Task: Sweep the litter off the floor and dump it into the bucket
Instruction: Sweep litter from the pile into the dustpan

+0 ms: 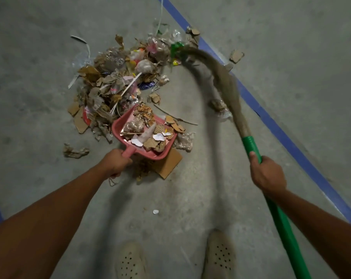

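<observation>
Upper centre of frame: mixed cardboard-and-plastic litter pile (118,81) beyond left hand (115,163) gripping pink plastic dustpan (144,135); right hand (268,175) gripping green-handled grass broom (251,143), bristles curving toward pile.

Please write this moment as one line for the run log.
left hand: holds pink dustpan, part-filled | right hand: grips broom, bristles at litter pile | bucket: not in view

Both bare arms out, each hand gripping.

Left hand (115,165) fisted low, forearm stretched straight forward. Right hand (268,174) wrapped tight, thumb lying upward, forearm angled in from the right.
</observation>
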`<state>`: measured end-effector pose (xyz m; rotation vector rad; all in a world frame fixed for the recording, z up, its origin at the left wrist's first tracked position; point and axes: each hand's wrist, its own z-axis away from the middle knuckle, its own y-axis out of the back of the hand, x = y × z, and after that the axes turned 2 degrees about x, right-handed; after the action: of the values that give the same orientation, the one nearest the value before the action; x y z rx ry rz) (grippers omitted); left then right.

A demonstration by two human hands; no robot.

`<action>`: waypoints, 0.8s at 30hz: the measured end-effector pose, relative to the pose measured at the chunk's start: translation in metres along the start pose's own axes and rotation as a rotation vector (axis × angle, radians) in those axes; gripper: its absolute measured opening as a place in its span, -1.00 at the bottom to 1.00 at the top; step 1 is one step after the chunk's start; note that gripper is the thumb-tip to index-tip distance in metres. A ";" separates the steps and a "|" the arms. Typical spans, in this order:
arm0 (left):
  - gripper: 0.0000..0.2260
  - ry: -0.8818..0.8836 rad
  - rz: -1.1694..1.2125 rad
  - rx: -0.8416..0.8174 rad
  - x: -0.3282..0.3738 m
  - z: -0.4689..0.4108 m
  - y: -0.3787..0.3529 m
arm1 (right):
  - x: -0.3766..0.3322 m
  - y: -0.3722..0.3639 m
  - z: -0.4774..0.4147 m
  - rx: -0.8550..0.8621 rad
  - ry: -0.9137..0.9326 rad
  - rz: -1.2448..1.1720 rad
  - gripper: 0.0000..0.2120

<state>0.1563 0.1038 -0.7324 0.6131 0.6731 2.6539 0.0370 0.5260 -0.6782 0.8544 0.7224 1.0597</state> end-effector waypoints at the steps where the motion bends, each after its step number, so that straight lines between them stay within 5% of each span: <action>1: -0.85 0.008 -0.012 -0.012 0.005 -0.002 0.001 | -0.001 0.002 -0.018 -0.009 -0.045 -0.001 -0.43; 6: -0.82 0.058 -0.067 -0.022 0.012 -0.014 0.000 | -0.017 0.007 -0.071 -0.193 -0.192 -0.059 -0.39; 16: -0.84 0.070 -0.061 -0.006 0.013 -0.011 -0.029 | -0.038 -0.047 0.001 -0.283 0.251 0.174 -0.40; 24: -0.87 0.014 0.093 0.037 -0.006 0.008 -0.034 | -0.017 -0.059 0.071 -0.252 0.321 0.176 -0.51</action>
<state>0.1724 0.1325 -0.7448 0.6516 0.7155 2.7389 0.1168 0.4786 -0.6924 0.5428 0.7691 1.4336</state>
